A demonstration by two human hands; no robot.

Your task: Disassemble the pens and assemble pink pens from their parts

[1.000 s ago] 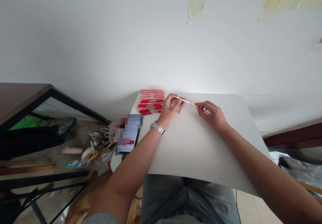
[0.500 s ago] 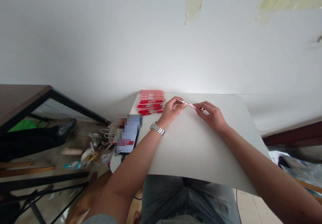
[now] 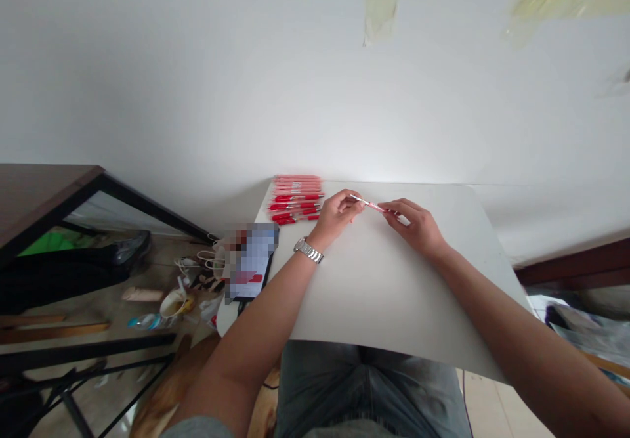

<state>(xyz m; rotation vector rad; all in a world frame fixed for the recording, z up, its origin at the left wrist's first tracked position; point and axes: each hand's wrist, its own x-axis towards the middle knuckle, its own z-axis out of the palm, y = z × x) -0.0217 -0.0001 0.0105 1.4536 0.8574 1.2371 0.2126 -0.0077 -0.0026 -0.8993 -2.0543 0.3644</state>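
Note:
Above the far part of the white table point(image 3: 374, 280), a slim white-and-red pen point(image 3: 375, 207) slants between my two hands. My right hand point(image 3: 416, 226) pinches its right end between thumb and fingers. My left hand point(image 3: 338, 213), with a silver watch at the wrist, is closed around the white end with its fingertips. A small red tip pokes out below the left thumb; what it belongs to is hidden by the hand. Just left of that hand lie several red pens point(image 3: 298, 206) and a row of pale pink pen barrels point(image 3: 296, 184).
A phone or tablet point(image 3: 253, 261), its screen blurred out, rests at the table's left edge. The wall point(image 3: 315, 83) rises directly behind the table. A dark-framed desk point(image 3: 54, 182) stands to the left, with cables, a cup point(image 3: 172, 303) and a bottle point(image 3: 145, 322) below.
Between my fingers the pen has shifted very slightly, its red part sitting closer to the right hand. Both hands keep almost the same place.

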